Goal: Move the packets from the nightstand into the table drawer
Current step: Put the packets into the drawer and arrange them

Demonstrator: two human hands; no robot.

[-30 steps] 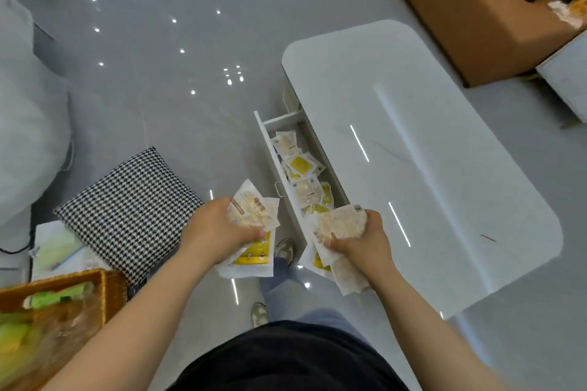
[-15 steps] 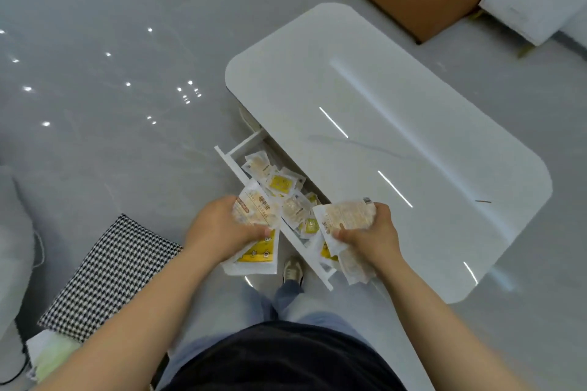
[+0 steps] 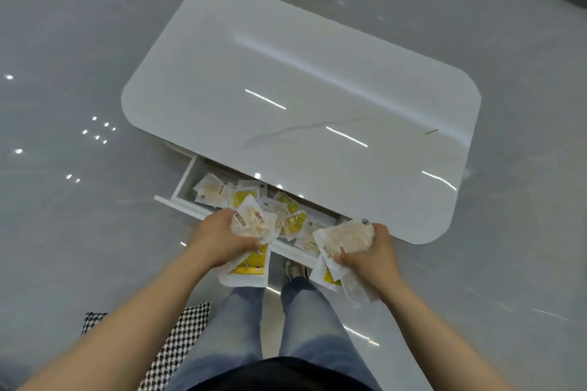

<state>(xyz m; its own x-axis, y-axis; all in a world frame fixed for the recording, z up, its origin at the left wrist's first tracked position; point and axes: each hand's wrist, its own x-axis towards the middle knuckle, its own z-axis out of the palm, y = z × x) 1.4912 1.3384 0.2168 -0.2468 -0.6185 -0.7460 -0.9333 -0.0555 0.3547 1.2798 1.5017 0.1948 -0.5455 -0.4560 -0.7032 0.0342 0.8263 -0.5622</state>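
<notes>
We grip one bunch of packets (image 3: 252,225) in the left hand (image 3: 219,240) and another in the right hand (image 3: 370,259), both poised at the open drawer (image 3: 185,182) of the table (image 3: 301,73) so they drop among those already inside.

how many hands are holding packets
2. The left hand grips packets over the open drawer's front edge; the right hand grips another bunch near the drawer's right end.

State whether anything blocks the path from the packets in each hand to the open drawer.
Nothing visible does. The drawer lies open directly beyond the left hand and right hand; loose packets already lie inside, and the tabletop overhangs only its rear.
</notes>
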